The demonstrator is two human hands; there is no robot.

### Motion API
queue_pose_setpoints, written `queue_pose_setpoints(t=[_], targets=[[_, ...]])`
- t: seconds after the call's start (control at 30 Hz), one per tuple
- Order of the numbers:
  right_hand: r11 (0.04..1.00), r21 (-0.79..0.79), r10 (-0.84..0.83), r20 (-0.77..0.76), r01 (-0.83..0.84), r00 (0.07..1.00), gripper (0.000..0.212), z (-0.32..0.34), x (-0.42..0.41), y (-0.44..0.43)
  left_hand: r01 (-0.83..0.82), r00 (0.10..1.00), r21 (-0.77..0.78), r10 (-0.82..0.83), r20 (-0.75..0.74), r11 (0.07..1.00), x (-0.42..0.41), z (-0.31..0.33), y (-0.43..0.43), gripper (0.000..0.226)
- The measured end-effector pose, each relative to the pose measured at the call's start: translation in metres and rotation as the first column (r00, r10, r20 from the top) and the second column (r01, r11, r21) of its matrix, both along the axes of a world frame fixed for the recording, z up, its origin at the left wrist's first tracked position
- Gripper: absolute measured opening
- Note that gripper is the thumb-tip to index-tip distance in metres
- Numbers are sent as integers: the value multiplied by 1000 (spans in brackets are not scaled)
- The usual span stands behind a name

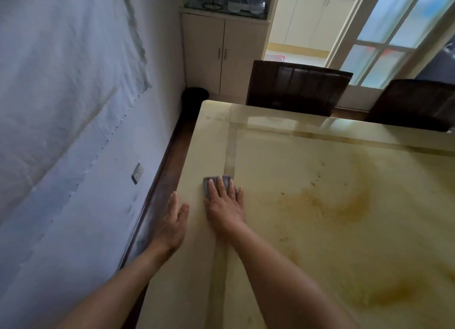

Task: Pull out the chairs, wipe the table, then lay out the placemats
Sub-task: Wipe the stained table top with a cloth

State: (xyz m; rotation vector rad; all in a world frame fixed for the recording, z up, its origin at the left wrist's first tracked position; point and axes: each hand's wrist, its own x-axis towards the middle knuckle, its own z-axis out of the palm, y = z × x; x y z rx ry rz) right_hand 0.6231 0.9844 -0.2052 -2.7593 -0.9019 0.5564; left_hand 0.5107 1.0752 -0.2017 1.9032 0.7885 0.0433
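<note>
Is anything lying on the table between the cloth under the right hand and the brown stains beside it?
No, nothing visible. The right hand presses the grey cloth flat, and only glossy table surface separates it from the stains.

A small flat grey cloth (218,184) lies under the fingers of the right hand (225,205), on a big shiny cream table (320,156). Brown smudges mark the table to the right of the fingers. A dark brown chair (299,89) and a second dark brown chair (416,104) stand at the far edge, well past the fingertips.
</note>
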Motion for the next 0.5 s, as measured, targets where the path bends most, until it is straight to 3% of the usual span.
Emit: queue_pose_setpoints(t=[0.27,0.4,0.5], targets=[[936,-58,-349,-8,348,937,59,0,47,-115,121,987,175,-99,-128,977,-3,-6,-4,64],[901,-138,-404,78,411,912,60,-2,47,-149,165,975,228,-124,-182,960,-14,-6,-11,65],[899,-116,-419,46,421,907,59,-1,44,-152,146,979,184,-116,-165,972,-20,-4,-12,64]])
